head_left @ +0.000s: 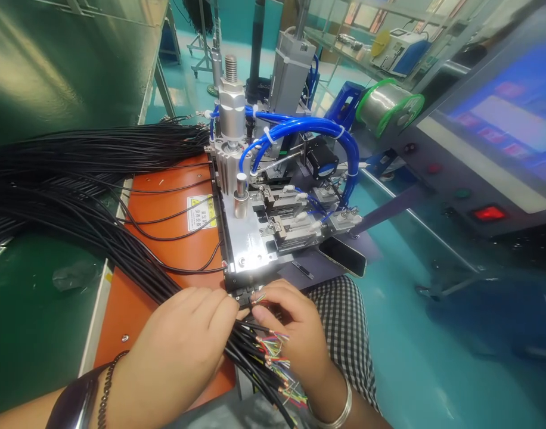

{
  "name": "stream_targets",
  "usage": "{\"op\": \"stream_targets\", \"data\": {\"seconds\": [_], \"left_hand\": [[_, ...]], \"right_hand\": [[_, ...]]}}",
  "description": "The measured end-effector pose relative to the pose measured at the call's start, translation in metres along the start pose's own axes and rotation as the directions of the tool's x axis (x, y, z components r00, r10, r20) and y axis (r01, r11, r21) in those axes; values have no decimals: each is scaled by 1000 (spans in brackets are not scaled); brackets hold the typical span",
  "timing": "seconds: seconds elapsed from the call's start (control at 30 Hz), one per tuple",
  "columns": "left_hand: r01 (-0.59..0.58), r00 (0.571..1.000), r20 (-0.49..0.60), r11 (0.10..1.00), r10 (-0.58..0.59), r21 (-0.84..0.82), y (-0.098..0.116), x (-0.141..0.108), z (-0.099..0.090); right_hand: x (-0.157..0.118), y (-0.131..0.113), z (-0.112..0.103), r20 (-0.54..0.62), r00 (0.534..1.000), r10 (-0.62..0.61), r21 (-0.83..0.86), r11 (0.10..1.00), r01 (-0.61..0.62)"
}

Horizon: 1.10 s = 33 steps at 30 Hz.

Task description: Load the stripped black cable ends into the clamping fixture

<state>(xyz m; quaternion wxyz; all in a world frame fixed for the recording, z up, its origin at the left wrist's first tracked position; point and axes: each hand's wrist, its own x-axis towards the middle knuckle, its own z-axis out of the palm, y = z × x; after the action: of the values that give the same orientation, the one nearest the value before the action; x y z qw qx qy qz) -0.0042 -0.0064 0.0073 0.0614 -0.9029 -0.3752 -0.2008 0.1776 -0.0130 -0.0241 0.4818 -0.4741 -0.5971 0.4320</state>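
Note:
My left hand (pixel 188 339) is closed, its fingers curled at the front end of the machine (pixel 248 238); the cable in its grip is mostly hidden behind the fingers. My right hand (pixel 306 339) pinches thin coloured wires (pixel 258 298) at a cable's end, between thumb and forefinger, beside the machine's small dark front fixture (pixel 244 296). Below both hands lies a bundle of black cables (pixel 248 357). Their stripped ends fan out in red, green, white and yellow wires (pixel 277 360) with copper tips, close under my right palm.
More black cables (pixel 67 146) spread across the orange plate (pixel 166 179) on the left. Blue air hoses (pixel 309 124) arch over the machine. A phone (pixel 343 256) lies at its right corner. Farther right are a green wire spool (pixel 389 107) and a lit control panel (pixel 492 137).

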Motion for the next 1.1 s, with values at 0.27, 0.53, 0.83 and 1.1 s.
{"op": "stream_targets", "data": {"seconds": [0.27,0.53,0.83,1.1], "left_hand": [[-2,998,58,996,7,-89,1,-4,0],[-79,993,85,996,83,-52,-5,2,6],[-43,977,209,999,44,-8,-1,7,11],[-41,973,225,999,44,-16,-1,5,10]], "right_hand": [[7,2,-4,29,997,65,64,996,-67],[11,18,-17,88,930,356,53,931,-361],[10,24,-18,141,872,469,127,865,-486],[17,23,-18,143,867,478,133,859,-495]]}}
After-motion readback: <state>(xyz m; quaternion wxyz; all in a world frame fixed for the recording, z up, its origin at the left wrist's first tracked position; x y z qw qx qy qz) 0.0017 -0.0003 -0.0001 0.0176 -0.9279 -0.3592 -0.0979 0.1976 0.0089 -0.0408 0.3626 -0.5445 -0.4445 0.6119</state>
